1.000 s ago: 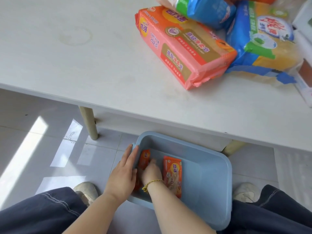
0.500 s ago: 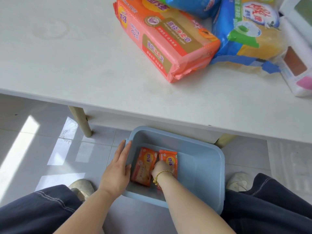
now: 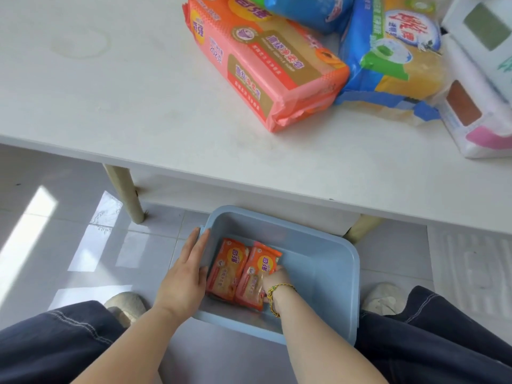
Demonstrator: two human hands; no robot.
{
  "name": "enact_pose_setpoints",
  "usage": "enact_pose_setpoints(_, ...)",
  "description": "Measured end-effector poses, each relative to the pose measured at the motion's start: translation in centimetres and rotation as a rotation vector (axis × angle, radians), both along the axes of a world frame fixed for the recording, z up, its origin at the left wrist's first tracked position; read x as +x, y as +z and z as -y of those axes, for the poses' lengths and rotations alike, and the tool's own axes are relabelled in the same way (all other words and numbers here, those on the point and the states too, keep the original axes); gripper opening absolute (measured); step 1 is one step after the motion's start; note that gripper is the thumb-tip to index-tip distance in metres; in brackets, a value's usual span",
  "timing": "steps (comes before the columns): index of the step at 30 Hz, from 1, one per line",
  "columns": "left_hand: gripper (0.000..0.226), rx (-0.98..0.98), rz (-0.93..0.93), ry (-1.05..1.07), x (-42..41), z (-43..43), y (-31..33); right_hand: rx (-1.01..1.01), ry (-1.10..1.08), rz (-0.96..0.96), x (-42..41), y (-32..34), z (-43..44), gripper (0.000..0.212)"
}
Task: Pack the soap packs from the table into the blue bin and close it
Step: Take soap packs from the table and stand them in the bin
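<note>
The blue bin stands open on the floor between my knees, under the table edge. Two small orange soap packs lie flat side by side on its bottom: a left orange pack and a right orange pack. My left hand rests over the bin's left rim, fingers apart, thumb inside against the left pack. My right hand reaches down inside and grips the right pack's right edge. On the table lies a large orange soap multipack. No lid is in view.
On the white table, at the back right, are a blue and yellow pack, another blue pack and white boxes. Table legs stand behind the bin. My shoes flank it on the tiled floor.
The two small packs now lie flat and aligned side by side in the bin. My right hand has shifted from between them to the right pack's right edge. My left hand stayed on the rim.
</note>
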State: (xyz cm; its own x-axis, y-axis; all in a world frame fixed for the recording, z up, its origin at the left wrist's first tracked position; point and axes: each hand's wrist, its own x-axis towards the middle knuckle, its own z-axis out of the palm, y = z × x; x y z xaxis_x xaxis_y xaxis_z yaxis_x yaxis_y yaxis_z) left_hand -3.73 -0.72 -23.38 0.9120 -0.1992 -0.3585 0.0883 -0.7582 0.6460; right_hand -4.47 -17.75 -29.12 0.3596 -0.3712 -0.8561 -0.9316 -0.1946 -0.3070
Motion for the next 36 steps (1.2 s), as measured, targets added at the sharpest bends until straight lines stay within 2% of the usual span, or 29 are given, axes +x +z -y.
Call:
enact_pose_setpoints(3, 0.068, 0.014, 0.010, -0.014, 0.1, 0.0, -0.1, -0.040, 0.193, -0.004, 0.7, 0.5, -0.4, 0.035)
enact_pose_setpoints(8, 0.068, 0.029, 0.018, -0.022, 0.1, -0.1, -0.4, 0.050, 0.377, -0.103, 1.4, 2.0, 0.9, 0.033)
enact_pose_setpoints(15, 0.069, 0.212, 0.027, -0.136, 0.5, -0.1, 0.3, -0.096, 0.654, -0.139, 0.5, 4.4, 2.0, 0.041)
enact_pose_setpoints(18, 0.066, 0.360, 0.015, -0.202, 0.5, 0.1, 1.7, -0.168, 0.689, -0.071, -0.1, 7.6, 2.5, 0.047)
enact_pose_setpoints(21, 0.060, 0.446, 0.067, -0.215, 0.1, 1.2, 4.6, -0.171, 0.740, 0.071, 0.0, 12.3, 2.6, 0.040)
enact_pose_setpoints(24, 0.051, 0.297, 0.226, -0.169, -0.8, 2.5, 9.7, -0.150, 0.777, 0.243, -0.2, 18.6, 2.3, 0.040)
enact_pose_setpoints(28, 0.035, 0.021, 0.732, -0.243, -2.4, 3.0, 16.4, -0.068, 0.806, 0.449, -1.6, 27.3, 2.0, 0.034)
enact_pose_setpoints(30, 0.032, -0.068, 0.901, -0.251, -2.9, 2.9, 19.0, 0.025, 0.763, 0.561, -2.4, 31.2, 2.4, 0.030)
enact_pose_setpoints(32, 0.031, -0.068, 1.033, -0.214, -2.7, 2.4, 21.3, 0.018, 0.669, 0.707, -2.6, 34.9, 3.3, 0.025)
enact_pose_setpoints(34, 0.038, 0.055, 1.098, -0.173, -2.1, 1.7, 22.9, -0.068, 0.586, 0.830, -1.9, 37.3, 3.7, 0.025)
enact_pose_setpoints(36, 0.048, 0.217, 1.044, -0.142, -1.4, 1.0, 23.3, -0.190, 0.565, 0.883, -0.5, 38.4, 3.4, 0.030)
